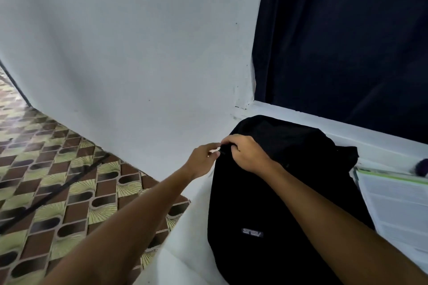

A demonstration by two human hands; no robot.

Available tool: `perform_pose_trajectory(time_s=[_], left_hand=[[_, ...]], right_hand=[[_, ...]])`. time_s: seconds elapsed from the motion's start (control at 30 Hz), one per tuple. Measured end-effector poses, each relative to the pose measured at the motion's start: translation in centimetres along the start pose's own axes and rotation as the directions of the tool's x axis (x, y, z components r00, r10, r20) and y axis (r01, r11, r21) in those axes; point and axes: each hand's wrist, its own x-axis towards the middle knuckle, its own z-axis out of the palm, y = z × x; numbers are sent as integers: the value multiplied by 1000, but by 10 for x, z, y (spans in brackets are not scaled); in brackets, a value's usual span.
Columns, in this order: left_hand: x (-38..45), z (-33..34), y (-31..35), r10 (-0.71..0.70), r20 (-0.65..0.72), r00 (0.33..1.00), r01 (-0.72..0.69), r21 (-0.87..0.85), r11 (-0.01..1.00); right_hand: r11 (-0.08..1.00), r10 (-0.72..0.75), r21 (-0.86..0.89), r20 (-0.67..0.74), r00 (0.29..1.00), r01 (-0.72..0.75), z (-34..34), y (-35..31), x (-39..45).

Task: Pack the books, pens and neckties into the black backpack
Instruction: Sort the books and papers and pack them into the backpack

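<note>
The black backpack (266, 192) lay flat on the white desk (361, 138), logo side up, its top end pointing toward twelve o'clock and almost touching the white wall (127, 53). At the bag's top left corner, about eleven o'clock from its logo, the left hand (203, 159) pinched what looked like a small zipper pull between thumb and fingertip, while the right hand (245, 155) gripped the fabric just beside it with curled fingers, likely bracing the bag so the zip could run. The bag seemed unopened, so packing had probably not begun. A book (398, 203) with a green-edged cover lay at three o'clock of the bag, touching or nearly touching its side; a dark blurred object (421, 165) sat beyond the book, too unclear to name. No pens or neckties could be made out.

The main risk was the desk's left edge, close along the bag at nine o'clock, with patterned floor tiles (58, 180) below: a hard tug leftward on the zip could drag the bag over it. The soft fabric might also bunch and jam the slider. Room was tight at twelve, where wall and dark curtain (347, 41) closed in; free space lay toward six o'clock
</note>
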Motion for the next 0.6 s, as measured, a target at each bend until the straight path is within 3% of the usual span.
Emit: perform_pose_trajectory(time_s=[0.13, 0.27, 0.43, 0.6], left_hand=[[18, 8, -10, 48, -18, 999, -48, -5, 999], [29, 7, -15, 113, -9, 994, -113, -20, 993], [34, 2, -25, 97, 3, 995, -96, -84, 992], [29, -1, -27, 160, -21, 987, -161, -52, 986]], right_hand=[[981, 28, -195, 19, 999, -24, 3, 13, 13], [974, 159, -169, 40, 987, -150, 0, 35, 21], [956, 286, -100, 91, 954, -277, -2, 46, 34], [882, 469, -112, 103, 877, -458, 7, 36, 60]])
